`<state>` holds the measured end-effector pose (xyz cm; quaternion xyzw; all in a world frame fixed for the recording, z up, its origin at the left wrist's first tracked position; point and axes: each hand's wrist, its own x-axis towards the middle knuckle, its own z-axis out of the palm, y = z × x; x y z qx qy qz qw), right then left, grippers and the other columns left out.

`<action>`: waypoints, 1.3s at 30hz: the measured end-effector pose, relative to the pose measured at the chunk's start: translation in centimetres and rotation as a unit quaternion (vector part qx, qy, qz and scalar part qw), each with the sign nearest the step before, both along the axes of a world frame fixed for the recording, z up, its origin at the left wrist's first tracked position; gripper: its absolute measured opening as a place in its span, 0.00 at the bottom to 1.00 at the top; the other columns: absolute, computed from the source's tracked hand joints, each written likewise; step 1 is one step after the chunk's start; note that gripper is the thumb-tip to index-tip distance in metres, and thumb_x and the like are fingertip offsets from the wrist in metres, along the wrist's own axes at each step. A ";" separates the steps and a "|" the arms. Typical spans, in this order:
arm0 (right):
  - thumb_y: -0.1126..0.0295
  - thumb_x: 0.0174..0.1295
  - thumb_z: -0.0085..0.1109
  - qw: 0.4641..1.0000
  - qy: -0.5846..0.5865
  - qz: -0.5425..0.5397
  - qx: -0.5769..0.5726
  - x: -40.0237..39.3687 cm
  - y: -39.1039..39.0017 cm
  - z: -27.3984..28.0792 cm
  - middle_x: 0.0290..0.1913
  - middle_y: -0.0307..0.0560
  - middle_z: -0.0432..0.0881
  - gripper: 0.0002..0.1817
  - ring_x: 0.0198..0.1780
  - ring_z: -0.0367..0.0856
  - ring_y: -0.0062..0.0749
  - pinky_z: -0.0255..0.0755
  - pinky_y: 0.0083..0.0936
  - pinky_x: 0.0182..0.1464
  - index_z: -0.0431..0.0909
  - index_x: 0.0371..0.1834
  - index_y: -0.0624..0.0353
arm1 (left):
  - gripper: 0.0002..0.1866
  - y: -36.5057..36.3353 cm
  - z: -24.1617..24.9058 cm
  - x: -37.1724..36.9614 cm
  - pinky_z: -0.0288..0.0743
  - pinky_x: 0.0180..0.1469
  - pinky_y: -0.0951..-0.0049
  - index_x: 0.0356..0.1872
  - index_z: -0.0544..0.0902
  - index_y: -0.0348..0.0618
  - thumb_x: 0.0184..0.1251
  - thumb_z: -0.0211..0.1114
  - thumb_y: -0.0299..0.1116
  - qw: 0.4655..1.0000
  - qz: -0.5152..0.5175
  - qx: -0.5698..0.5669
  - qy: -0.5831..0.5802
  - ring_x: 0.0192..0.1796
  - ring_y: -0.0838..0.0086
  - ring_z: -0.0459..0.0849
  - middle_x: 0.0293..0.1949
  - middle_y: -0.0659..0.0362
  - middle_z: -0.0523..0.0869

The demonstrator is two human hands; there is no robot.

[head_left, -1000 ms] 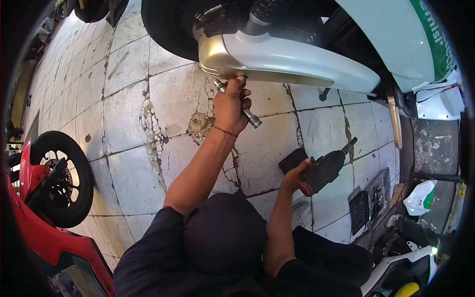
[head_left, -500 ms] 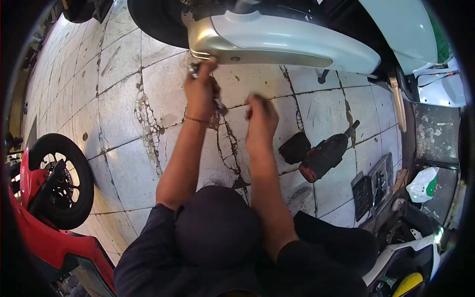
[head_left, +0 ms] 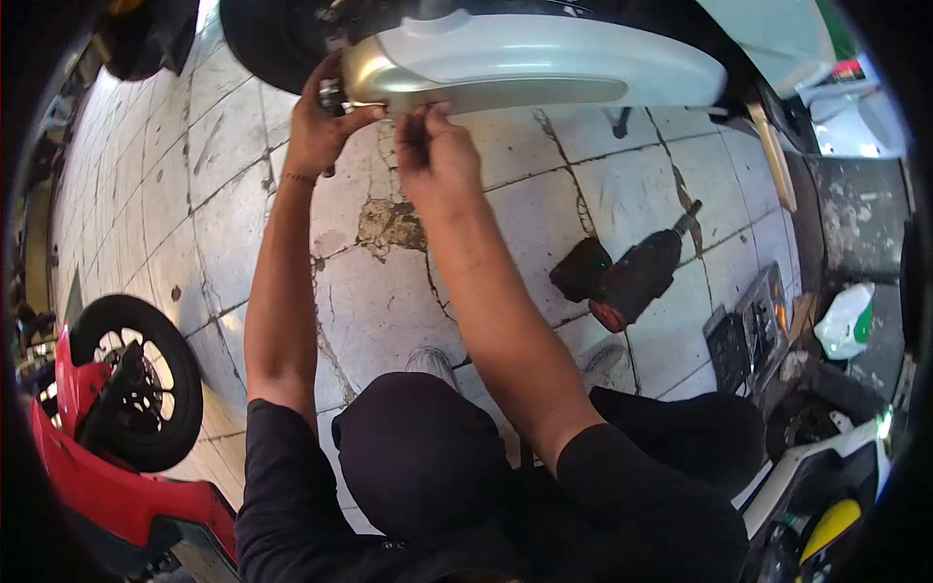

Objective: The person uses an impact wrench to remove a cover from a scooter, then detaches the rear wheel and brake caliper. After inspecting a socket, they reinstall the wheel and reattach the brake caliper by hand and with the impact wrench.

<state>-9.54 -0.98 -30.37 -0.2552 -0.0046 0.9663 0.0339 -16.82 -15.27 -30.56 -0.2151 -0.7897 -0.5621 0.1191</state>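
A silver and white motorbike cover [head_left: 544, 58] runs across the top of the view, beside a dark wheel [head_left: 262, 44]. My left hand [head_left: 321, 121] is at the cover's left end, thumb and fingers around a small metal part [head_left: 332, 95]. Just below the cover's lower edge is my right hand [head_left: 437, 151], its fingers curled together; what they hold, if anything, is hidden. A dark, red-ended power tool [head_left: 637, 282] lies on the tiled floor to the right of my right forearm.
A red motorbike with a black front wheel [head_left: 136, 384] stands at the left. Trays of parts [head_left: 763, 325] and a white and green bag [head_left: 846, 321] lie at the right. A yellow object [head_left: 831, 530] is at the lower right.
My left hand has moved left and up to the end of the cover. The right hand has moved left and up, close under the cover. The whole view has shifted slightly.
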 end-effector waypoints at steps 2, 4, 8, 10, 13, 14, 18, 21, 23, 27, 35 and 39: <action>0.73 0.68 0.56 0.997 -0.040 -0.007 0.071 0.1 -0.4 0.3 0.44 0.38 0.79 0.06 0.45 0.78 0.25 0.77 0.22 0.49 0.77 0.47 0.54 | 0.48 0.2 -0.4 -0.1 0.74 0.62 0.70 0.68 0.65 0.32 0.45 0.83 0.31 0.999 -0.002 0.023 -0.039 0.59 0.69 0.79 0.59 0.52 0.79; 0.73 0.67 0.58 0.993 -0.024 -0.045 0.103 0.4 -0.9 0.5 0.45 0.40 0.78 0.09 0.46 0.78 0.26 0.77 0.22 0.48 0.77 0.49 0.57 | 0.47 0.4 -1.0 0.1 0.75 0.61 0.69 0.68 0.66 0.33 0.45 0.83 0.30 0.999 -0.009 0.046 -0.026 0.58 0.69 0.80 0.58 0.52 0.80; 0.72 0.68 0.58 0.999 -0.025 -0.041 0.021 1.4 -0.8 2.0 0.44 0.41 0.77 0.10 0.46 0.77 0.24 0.78 0.20 0.50 0.76 0.50 0.58 | 0.48 1.0 -0.4 0.5 0.78 0.60 0.69 0.68 0.65 0.33 0.44 0.83 0.32 0.998 -0.009 0.052 -0.027 0.58 0.69 0.80 0.59 0.50 0.80; 0.71 0.68 0.58 0.999 -0.029 -0.035 0.000 1.2 -1.1 1.7 0.43 0.40 0.76 0.09 0.46 0.77 0.24 0.78 0.19 0.50 0.76 0.50 0.58 | 0.49 1.0 -0.2 0.7 0.78 0.60 0.69 0.69 0.65 0.33 0.44 0.83 0.32 0.999 0.006 0.038 -0.025 0.58 0.69 0.80 0.59 0.50 0.80; 0.67 0.69 0.58 0.998 -0.005 -0.054 0.037 0.8 -1.3 1.0 0.45 0.41 0.76 0.11 0.46 0.77 0.23 0.79 0.19 0.52 0.75 0.50 0.58 | 0.50 0.8 -0.4 0.6 0.78 0.60 0.69 0.69 0.64 0.33 0.43 0.84 0.32 0.998 -0.005 0.056 -0.041 0.57 0.69 0.80 0.59 0.50 0.80; 0.67 0.70 0.57 0.998 -0.002 -0.061 0.033 0.8 -1.2 0.9 0.46 0.41 0.76 0.11 0.47 0.77 0.24 0.79 0.21 0.53 0.75 0.51 0.59 | 0.50 0.8 -0.5 0.6 0.78 0.59 0.70 0.69 0.63 0.32 0.43 0.84 0.32 0.997 -0.015 0.062 -0.040 0.57 0.69 0.80 0.59 0.50 0.80; 0.71 0.71 0.54 0.998 -0.013 -0.057 -0.008 1.3 -0.6 1.9 0.48 0.42 0.76 0.09 0.49 0.77 0.28 0.79 0.22 0.54 0.74 0.50 0.62 | 0.51 0.6 -0.6 0.4 0.79 0.59 0.70 0.69 0.63 0.32 0.43 0.84 0.32 0.996 -0.026 0.073 -0.048 0.57 0.69 0.80 0.58 0.49 0.80; 0.73 0.71 0.54 0.998 -0.025 -0.055 0.027 1.1 -0.8 1.6 0.47 0.42 0.76 0.08 0.49 0.77 0.29 0.79 0.22 0.55 0.74 0.50 0.63 | 0.50 0.7 -0.5 0.5 0.80 0.59 0.70 0.69 0.63 0.32 0.43 0.84 0.32 0.993 -0.034 0.092 -0.060 0.58 0.69 0.80 0.59 0.49 0.79; 0.72 0.70 0.55 0.997 -0.023 -0.061 0.043 1.0 -0.8 1.4 0.47 0.43 0.76 0.09 0.49 0.77 0.29 0.79 0.22 0.55 0.74 0.50 0.63 | 0.50 0.8 -0.6 0.3 0.80 0.58 0.70 0.69 0.63 0.32 0.43 0.84 0.32 0.992 -0.044 0.103 -0.057 0.58 0.69 0.80 0.59 0.49 0.79; 0.72 0.70 0.56 0.994 -0.034 -0.074 0.071 1.0 -0.8 1.4 0.47 0.43 0.76 0.09 0.49 0.77 0.28 0.79 0.22 0.55 0.73 0.50 0.63 | 0.51 0.7 -1.0 0.1 0.80 0.58 0.70 0.69 0.62 0.32 0.43 0.84 0.31 0.994 -0.031 0.089 -0.059 0.58 0.68 0.80 0.60 0.49 0.78; 0.70 0.70 0.55 0.996 -0.027 -0.065 0.050 1.0 -0.8 1.4 0.47 0.43 0.76 0.10 0.49 0.77 0.27 0.79 0.21 0.55 0.73 0.51 0.62 | 0.49 0.7 -0.9 0.3 0.77 0.60 0.69 0.69 0.63 0.33 0.46 0.83 0.32 0.994 -0.022 0.084 -0.058 0.58 0.68 0.80 0.58 0.51 0.79; 0.72 0.70 0.56 0.998 0.001 -0.058 -0.006 1.0 -0.4 1.7 0.44 0.43 0.77 0.08 0.45 0.79 0.29 0.81 0.22 0.52 0.75 0.47 0.64 | 0.48 0.6 -2.0 -0.3 0.76 0.61 0.69 0.69 0.63 0.33 0.46 0.82 0.30 0.992 -0.027 0.111 -0.050 0.59 0.68 0.79 0.60 0.50 0.78</action>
